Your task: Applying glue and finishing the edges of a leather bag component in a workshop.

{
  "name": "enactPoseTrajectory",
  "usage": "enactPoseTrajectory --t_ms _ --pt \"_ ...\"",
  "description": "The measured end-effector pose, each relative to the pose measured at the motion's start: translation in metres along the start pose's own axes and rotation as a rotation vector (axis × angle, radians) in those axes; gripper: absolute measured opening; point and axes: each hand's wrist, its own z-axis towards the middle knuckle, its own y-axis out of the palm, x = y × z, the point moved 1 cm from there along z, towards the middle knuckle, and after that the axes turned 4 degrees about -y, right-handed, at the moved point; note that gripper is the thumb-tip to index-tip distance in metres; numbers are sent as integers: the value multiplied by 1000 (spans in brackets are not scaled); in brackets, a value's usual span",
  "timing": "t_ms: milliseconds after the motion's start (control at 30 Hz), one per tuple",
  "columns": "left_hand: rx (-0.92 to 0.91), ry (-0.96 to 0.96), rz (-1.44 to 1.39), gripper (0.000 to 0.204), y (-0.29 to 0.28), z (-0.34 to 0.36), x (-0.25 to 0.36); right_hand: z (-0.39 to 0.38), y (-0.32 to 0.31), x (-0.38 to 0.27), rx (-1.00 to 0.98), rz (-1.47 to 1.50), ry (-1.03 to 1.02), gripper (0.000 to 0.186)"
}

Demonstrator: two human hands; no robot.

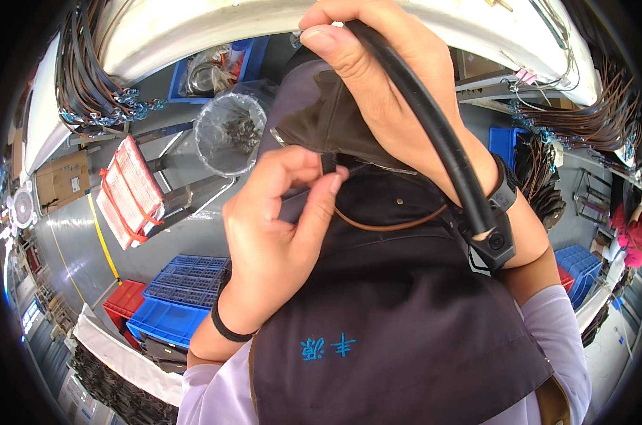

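Observation:
My left hand pinches a small black tab between thumb and fingertips, just above my lap. A black rounded strap, much like a bag handle, curves from between my right thumb and fingers back over the wrist. My right hand is closed on its upper end. The strap's lower end carries a black fitting with a round screw or rivet, close to a dark wristband. Dark brown material lies beneath both hands, partly covered by the right one.
A white work surface curves across the far side. Black and brown straps hang in bundles at left and right. On the left are a lined bin, a stool with red-tied padding and blue crates.

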Motion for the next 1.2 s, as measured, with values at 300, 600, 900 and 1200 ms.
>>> enactPoseTrajectory --t_ms 300,600,900,1200 --pt "-452 -195 -626 22 -13 -11 37 14 -11 -11 -132 177 -47 23" --pt "-258 -113 -37 15 -17 -18 37 -1 -8 -10 -250 166 24 22" --pt "-177 254 -96 9 -9 -11 13 2 10 -6 -49 188 -147 22" --pt "-203 214 -324 11 0 -3 26 0 -2 -20 334 333 232 16"
